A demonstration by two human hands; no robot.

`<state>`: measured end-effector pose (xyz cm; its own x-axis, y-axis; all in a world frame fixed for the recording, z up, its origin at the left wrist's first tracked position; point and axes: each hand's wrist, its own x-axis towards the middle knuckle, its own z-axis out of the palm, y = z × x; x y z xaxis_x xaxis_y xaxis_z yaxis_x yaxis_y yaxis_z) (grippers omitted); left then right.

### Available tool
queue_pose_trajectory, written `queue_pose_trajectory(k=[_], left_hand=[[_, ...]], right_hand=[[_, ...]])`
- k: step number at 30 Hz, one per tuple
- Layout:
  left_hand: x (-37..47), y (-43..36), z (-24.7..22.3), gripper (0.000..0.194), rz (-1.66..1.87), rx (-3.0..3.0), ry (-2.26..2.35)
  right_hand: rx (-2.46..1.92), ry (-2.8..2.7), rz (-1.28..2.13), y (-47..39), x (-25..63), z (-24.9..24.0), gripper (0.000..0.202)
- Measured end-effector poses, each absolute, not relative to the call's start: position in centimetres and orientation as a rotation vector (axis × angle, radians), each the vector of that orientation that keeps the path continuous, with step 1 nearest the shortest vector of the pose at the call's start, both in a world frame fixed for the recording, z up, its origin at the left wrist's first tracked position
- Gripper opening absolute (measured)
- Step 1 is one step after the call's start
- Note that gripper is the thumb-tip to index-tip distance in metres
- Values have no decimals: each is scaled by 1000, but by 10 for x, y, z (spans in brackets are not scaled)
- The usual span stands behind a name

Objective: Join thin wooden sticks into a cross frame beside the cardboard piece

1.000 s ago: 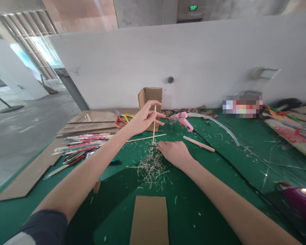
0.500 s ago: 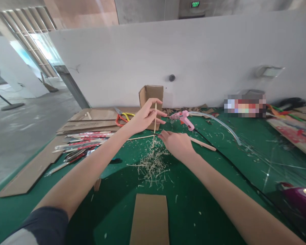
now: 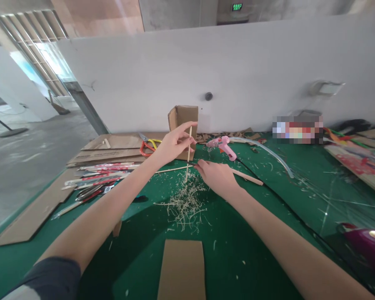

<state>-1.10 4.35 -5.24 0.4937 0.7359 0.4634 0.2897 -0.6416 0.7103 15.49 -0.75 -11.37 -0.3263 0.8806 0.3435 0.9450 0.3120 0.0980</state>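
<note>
My left hand (image 3: 176,145) pinches a thin wooden stick (image 3: 188,156) near its top and keeps it roughly upright. In my right hand (image 3: 217,173) is a knife (image 3: 246,177), its pale wooden handle sticking out to the right. Its short dark blade touches or crosses the stick's lower half; the exact contact is too small to tell. Beneath the stick's lower end lies a heap of curly wood shavings (image 3: 186,206). Another thin stick (image 3: 175,169) rests on the table behind, partly covered by my left forearm.
A pink glue gun (image 3: 226,148) with a black cord lies right of centre. Scissors (image 3: 147,146), packaged sticks (image 3: 103,171) and cardboard sheets (image 3: 34,216) are at left. A folded cardboard piece (image 3: 187,114) stands by the wall; a cardboard rectangle (image 3: 181,271) lies in front on the green table (image 3: 253,250).
My left hand's outer fingers have curled in closer to the stick. The knife stays at the stick's lower half, and the whole view has shifted slightly.
</note>
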Motion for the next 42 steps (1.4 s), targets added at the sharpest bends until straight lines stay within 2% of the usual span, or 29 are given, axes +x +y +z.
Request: queue_pose_trajectory(k=[7, 11, 20, 26, 33, 42], left_hand=[[-12, 42, -51, 44, 992, 2146, 786], [-13, 40, -50, 46, 996, 2176, 758], [-12, 38, -49, 38, 948, 2082, 751], [-11, 37, -53, 46, 951, 2091, 774], [-12, 38, -53, 45, 895, 2045, 727], [-12, 37, -51, 40, 842, 2013, 656]], right_hand=[[-1616, -2487, -357, -12, 150, -130, 48], [-1578, -2423, -438, -10, 149, -127, 48], [-1562, -2465, -379, -11, 150, -130, 47], [-1552, -2531, -346, -13, 149, -139, 45], [-1581, -2393, -411, -11, 151, -127, 48], [-1583, -2575, -295, -10, 151, -137, 44]])
